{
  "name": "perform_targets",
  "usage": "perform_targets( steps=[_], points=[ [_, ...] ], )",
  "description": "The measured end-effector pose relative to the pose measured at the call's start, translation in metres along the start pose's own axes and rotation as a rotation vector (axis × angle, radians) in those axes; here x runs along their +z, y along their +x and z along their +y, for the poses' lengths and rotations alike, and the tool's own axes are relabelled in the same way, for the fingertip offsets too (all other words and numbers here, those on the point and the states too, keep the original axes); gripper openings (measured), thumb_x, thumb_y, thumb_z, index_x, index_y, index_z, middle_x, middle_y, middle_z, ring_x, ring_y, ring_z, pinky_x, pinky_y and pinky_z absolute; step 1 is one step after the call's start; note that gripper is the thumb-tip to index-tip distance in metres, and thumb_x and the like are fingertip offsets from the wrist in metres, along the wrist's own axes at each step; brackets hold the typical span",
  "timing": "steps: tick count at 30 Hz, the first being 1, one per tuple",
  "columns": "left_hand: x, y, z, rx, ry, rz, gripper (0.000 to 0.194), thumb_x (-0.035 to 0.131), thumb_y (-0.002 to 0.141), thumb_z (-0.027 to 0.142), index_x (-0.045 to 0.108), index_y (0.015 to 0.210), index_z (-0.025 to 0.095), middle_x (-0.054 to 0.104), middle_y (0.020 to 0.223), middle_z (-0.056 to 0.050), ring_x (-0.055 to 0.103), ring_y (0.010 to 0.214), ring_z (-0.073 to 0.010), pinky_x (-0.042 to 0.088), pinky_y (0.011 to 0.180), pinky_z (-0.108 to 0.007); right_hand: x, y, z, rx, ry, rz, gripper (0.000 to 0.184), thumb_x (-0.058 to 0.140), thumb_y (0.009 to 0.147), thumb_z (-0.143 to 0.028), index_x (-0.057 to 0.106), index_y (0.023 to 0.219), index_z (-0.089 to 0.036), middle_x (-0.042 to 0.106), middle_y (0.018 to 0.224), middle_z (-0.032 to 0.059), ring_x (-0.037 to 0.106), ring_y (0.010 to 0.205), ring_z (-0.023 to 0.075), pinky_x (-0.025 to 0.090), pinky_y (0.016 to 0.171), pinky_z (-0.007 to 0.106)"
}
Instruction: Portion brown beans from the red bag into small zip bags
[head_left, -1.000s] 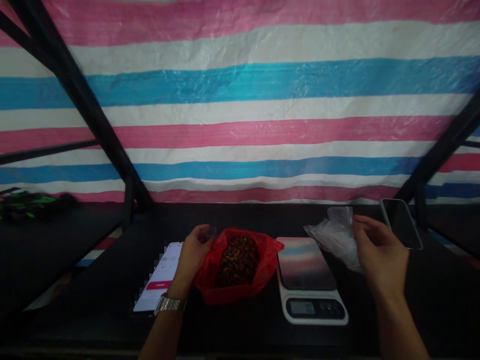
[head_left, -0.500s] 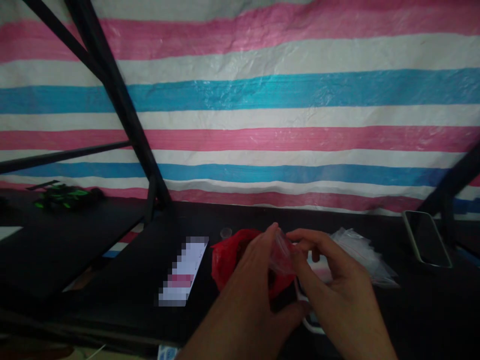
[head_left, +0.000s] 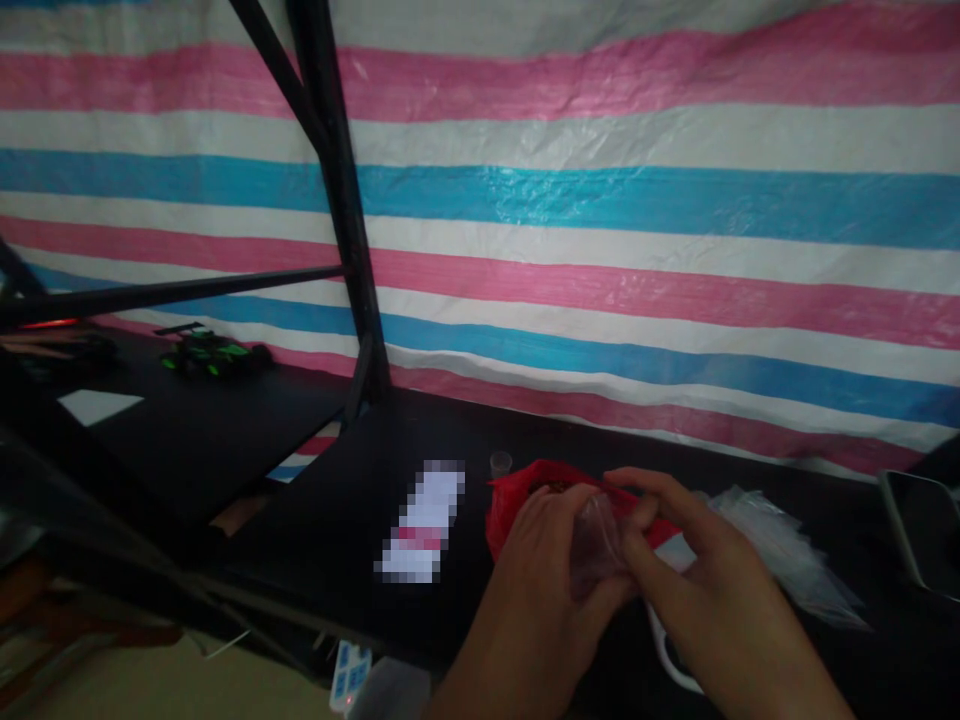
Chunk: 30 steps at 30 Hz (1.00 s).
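A small clear plastic bag (head_left: 598,540) is held between my two hands. My left hand (head_left: 551,570) curls around its left side, fingers closed on it. Thumb and fingertips of my right hand (head_left: 694,550) pinch the bag's right edge. Behind my hands stands an opened red plastic bag (head_left: 510,510) with small dark brownish contents partly showing. Beneath my right hand lies a white-rimmed object (head_left: 664,645), mostly hidden. To the right, a pile of clear flat bags (head_left: 787,555) is spread on the black table (head_left: 322,530).
A small clear cup (head_left: 500,464) stands behind the red bag. Left of it lies a phone-shaped bright pixelated rectangle (head_left: 424,520); a dark-screened phone (head_left: 922,530) is at far right. A black post (head_left: 349,220) rises before another tabletop with a green-black toy car (head_left: 214,352).
The view has swung left, so everything sits farther right in the picture. My hands still hold the clear bag, which now shows more fully between them.
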<state>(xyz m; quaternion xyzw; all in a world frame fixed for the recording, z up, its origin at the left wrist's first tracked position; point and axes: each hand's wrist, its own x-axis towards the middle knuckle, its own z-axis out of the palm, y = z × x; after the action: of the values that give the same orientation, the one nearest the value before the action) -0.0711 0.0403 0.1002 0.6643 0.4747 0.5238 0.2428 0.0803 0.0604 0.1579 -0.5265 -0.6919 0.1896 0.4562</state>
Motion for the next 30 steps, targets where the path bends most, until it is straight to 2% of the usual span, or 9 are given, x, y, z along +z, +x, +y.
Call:
perform_targets(
  steps=[5, 8, 13, 17, 19, 22, 25, 28, 30],
  points=[
    [-0.01, -0.007, -0.014, -0.237, -0.182, 0.041, 0.041, 0.074, 0.094, 0.038, 0.068, 0.134, 0.031, 0.076, 0.135, -0.009, 0.073, 0.123, -0.03, 0.059, 0.108, -0.049, 0.015, 0.046, 0.002, -0.065, -0.01, -0.188, 0.035, 0.056, 0.096, -0.042, 0.075, 0.118, -0.023, 0.08, 0.084, 0.0032, 0.076, 0.075, 0.0215, 0.06, 0.069, 0.031],
    [-0.022, -0.007, -0.014, -0.26, -0.349, 0.007, 0.035, 0.065, 0.101, 0.048, 0.069, 0.132, 0.031, 0.076, 0.133, -0.007, 0.074, 0.119, -0.0261, 0.059, 0.105, -0.042, 0.054, 0.09, 0.005, -0.101, -0.343, -0.357, 0.041, 0.046, 0.103, -0.029, 0.068, 0.135, -0.017, 0.081, 0.118, 0.0127, 0.078, 0.105, 0.0222, 0.058, 0.093, 0.035],
    [-0.032, -0.004, -0.014, -0.28, -0.526, 0.031, 0.041, 0.062, 0.102, 0.054, 0.07, 0.133, 0.028, 0.076, 0.133, -0.009, 0.073, 0.123, -0.0256, 0.059, 0.107, -0.04, 0.125, 0.12, 0.012, -0.072, -0.522, -0.623, 0.037, 0.089, 0.073, -0.024, 0.079, 0.109, -0.018, 0.083, 0.118, 0.0166, 0.077, 0.115, 0.0351, 0.054, 0.103, 0.046],
    [-0.032, -0.004, -0.021, -0.29, -0.616, 0.091, 0.044, 0.066, 0.099, 0.058, 0.074, 0.127, 0.026, 0.078, 0.129, -0.009, 0.072, 0.126, -0.0272, 0.054, 0.113, -0.041, 0.147, 0.114, 0.015, -0.046, -0.551, -0.621, 0.023, 0.086, 0.077, -0.019, 0.078, 0.099, -0.017, 0.084, 0.112, 0.019, 0.077, 0.114, 0.0363, 0.052, 0.102, 0.048],
    [-0.033, -0.007, -0.024, -0.288, -0.693, 0.105, 0.046, 0.069, 0.097, 0.059, 0.075, 0.126, 0.024, 0.079, 0.123, -0.009, 0.074, 0.121, -0.0281, 0.054, 0.112, -0.042, 0.138, 0.11, 0.012, -0.056, -0.51, -0.563, 0.023, 0.078, 0.087, -0.023, 0.076, 0.109, -0.016, 0.083, 0.115, 0.019, 0.077, 0.113, 0.033, 0.053, 0.101, 0.045],
    [-0.031, -0.013, -0.024, -0.276, -0.72, 0.126, 0.054, 0.072, 0.091, 0.065, 0.077, 0.123, 0.022, 0.081, 0.112, -0.01, 0.076, 0.11, -0.0281, 0.057, 0.104, -0.04, 0.1, 0.101, 0.008, -0.114, -0.394, -0.434, 0.034, 0.058, 0.103, -0.028, 0.064, 0.134, -0.016, 0.077, 0.13, 0.0154, 0.074, 0.118, 0.0222, 0.054, 0.1, 0.035],
    [-0.021, -0.02, -0.021, -0.265, -0.627, 0.103, 0.057, 0.067, 0.093, 0.07, 0.077, 0.122, 0.023, 0.08, 0.102, -0.008, 0.075, 0.094, -0.0243, 0.06, 0.09, -0.036, 0.05, 0.079, 0.014, -0.247, -0.176, -0.259, 0.03, 0.062, 0.1, -0.025, 0.068, 0.128, -0.018, 0.078, 0.125, 0.0115, 0.073, 0.113, 0.0214, 0.053, 0.103, 0.036],
    [-0.003, -0.024, -0.024, -0.194, -0.438, 0.154, 0.045, 0.059, 0.102, 0.06, 0.075, 0.119, 0.022, 0.078, 0.104, -0.009, 0.073, 0.096, -0.024, 0.06, 0.088, -0.035, 0.017, 0.05, 0.029, -0.229, -0.334, -0.37, 0.039, 0.069, 0.096, -0.02, 0.069, 0.135, -0.021, 0.075, 0.132, 0.012, 0.072, 0.117, 0.0285, 0.051, 0.105, 0.045],
    [0.01, -0.024, -0.031, -0.116, -0.253, 0.21, 0.033, 0.056, 0.105, 0.048, 0.073, 0.116, 0.021, 0.076, 0.109, -0.01, 0.073, 0.102, -0.025, 0.059, 0.092, -0.037, 0.012, 0.034, 0.038, -0.162, -0.529, -0.438, 0.041, 0.071, 0.093, -0.014, 0.07, 0.133, -0.018, 0.077, 0.129, 0.0137, 0.07, 0.118, 0.0328, 0.049, 0.106, 0.049]
  ],
)
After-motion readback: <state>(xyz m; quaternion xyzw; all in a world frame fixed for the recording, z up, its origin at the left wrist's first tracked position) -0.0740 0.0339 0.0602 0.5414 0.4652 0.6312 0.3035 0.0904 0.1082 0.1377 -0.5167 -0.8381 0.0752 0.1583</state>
